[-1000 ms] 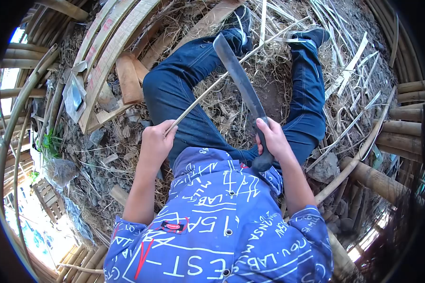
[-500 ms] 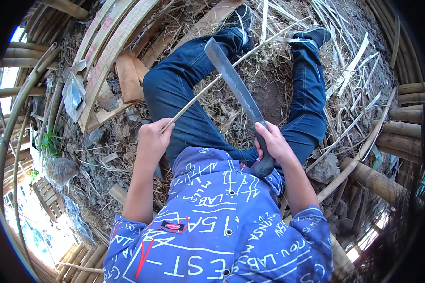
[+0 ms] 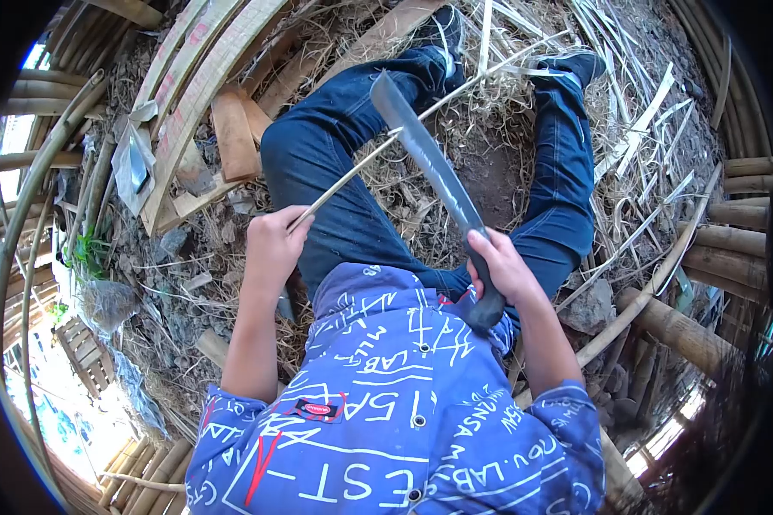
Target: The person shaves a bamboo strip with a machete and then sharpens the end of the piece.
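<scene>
My left hand (image 3: pixel 276 240) is closed around the near end of a thin bamboo strip (image 3: pixel 349 176). The strip runs up and to the right, over my thigh, with its far end between my feet. In my right hand (image 3: pixel 503 268) is a machete (image 3: pixel 441 176), gripped by its dark handle close to my lap. Its blade points up and left and crosses the strip near the blade's upper part. Blade and strip appear to touch there.
My legs in dark jeans (image 3: pixel 326 163) spread on the ground around straw and shavings (image 3: pixel 498 103). Wooden planks (image 3: pixel 189 99) lie at the left, near a plastic packet (image 3: pixel 134 167). Bamboo poles (image 3: pixel 683 330), a stone (image 3: pixel 588 306) and pale split strips (image 3: pixel 640 129) lie at the right.
My left hand has shifted slightly up and left with the strip. The machete's handle has moved a little down and right, and its blade has turned slightly.
</scene>
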Demonstrator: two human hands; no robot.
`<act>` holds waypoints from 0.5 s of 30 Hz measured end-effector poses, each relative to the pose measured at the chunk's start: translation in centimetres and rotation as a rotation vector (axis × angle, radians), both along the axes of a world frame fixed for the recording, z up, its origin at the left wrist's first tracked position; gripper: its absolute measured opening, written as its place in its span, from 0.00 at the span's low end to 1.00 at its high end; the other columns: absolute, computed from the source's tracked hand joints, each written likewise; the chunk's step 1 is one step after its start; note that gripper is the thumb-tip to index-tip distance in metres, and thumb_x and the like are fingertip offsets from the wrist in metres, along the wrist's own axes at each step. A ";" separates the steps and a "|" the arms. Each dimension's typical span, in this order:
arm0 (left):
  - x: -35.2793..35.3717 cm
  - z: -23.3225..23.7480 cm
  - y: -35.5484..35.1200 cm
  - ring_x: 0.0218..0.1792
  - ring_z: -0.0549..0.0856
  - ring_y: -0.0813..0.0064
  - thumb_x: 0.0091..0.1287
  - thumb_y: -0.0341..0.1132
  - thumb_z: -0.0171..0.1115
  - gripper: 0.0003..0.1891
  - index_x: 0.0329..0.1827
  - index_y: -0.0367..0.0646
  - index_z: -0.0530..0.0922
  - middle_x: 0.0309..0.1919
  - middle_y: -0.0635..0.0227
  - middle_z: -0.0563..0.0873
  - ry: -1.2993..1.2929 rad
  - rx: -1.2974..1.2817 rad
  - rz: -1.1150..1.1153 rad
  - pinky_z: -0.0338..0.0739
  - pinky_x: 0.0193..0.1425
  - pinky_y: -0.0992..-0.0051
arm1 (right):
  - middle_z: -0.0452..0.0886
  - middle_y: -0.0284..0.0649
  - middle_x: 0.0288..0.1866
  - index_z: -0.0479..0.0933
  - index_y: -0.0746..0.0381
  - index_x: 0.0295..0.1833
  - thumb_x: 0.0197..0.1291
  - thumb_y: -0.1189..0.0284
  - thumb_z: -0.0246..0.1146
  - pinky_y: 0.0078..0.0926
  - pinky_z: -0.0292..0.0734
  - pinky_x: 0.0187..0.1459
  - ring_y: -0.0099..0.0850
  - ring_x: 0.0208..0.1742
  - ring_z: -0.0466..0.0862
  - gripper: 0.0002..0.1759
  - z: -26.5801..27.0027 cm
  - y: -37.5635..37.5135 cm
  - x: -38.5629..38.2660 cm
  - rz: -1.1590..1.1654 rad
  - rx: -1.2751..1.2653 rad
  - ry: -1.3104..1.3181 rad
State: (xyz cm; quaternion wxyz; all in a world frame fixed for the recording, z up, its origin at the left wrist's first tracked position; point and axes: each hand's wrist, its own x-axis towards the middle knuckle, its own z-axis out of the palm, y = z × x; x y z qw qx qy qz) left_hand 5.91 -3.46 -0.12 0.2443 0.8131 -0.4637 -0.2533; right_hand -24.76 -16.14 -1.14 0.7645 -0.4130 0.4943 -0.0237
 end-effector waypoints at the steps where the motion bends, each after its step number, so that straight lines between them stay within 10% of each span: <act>1: 0.2 0.0 0.3 0.23 0.84 0.81 0.65 0.29 0.64 0.09 0.44 0.33 0.85 0.21 0.65 0.85 0.039 0.005 0.019 0.77 0.30 0.80 | 0.72 0.34 0.20 0.68 0.63 0.40 0.72 0.54 0.53 0.23 0.70 0.16 0.22 0.14 0.73 0.21 0.2 -0.2 -0.3 0.013 0.015 0.021; 15: 0.4 -0.3 0.0 0.24 0.85 0.79 0.64 0.30 0.66 0.09 0.43 0.33 0.85 0.23 0.63 0.86 0.013 0.000 0.013 0.77 0.28 0.79 | 0.72 0.35 0.20 0.68 0.63 0.45 0.72 0.53 0.52 0.23 0.72 0.15 0.23 0.14 0.73 0.21 -0.1 -0.3 -1.0 -0.022 0.180 -0.016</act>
